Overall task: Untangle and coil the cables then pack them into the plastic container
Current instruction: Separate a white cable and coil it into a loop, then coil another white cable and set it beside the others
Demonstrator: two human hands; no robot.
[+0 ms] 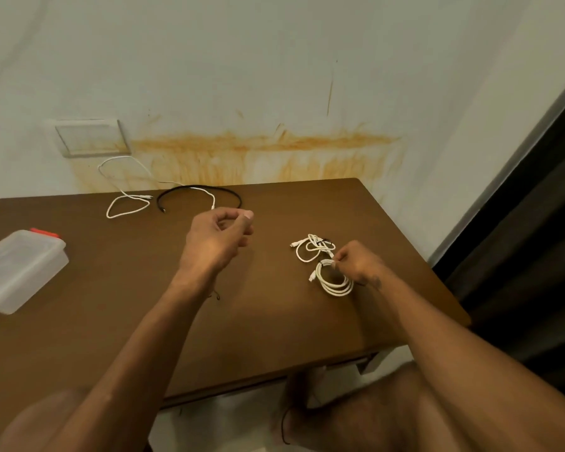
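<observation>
The right hand (356, 261) is pinching the top of a white coiled cable (335, 280), its fingertips curling round the gathered loops while the coil's lower part is resting on the brown table (128, 288). The left hand (217, 238) is hovering above the table with fingers loosely curled and thumb meeting them; whether anything is between them, I cannot tell, though it looks to be holding nothing.

Just behind the coil, a smaller white bundle (312, 246) is lying loosely wound. If the pinch slackens, the loops are likely to spring apart, since nothing is tying them. The free plug end is sticking out and could snag the neighbouring bundle as the coil is being lifted.

Farther back, a loose white cable (128, 207) and a black cable (199, 190) are lying overlapped near the wall and not yet coiled. The plastic container (20, 269) is sitting lidded at the left edge, well apart, so it needs opening before packing.
</observation>
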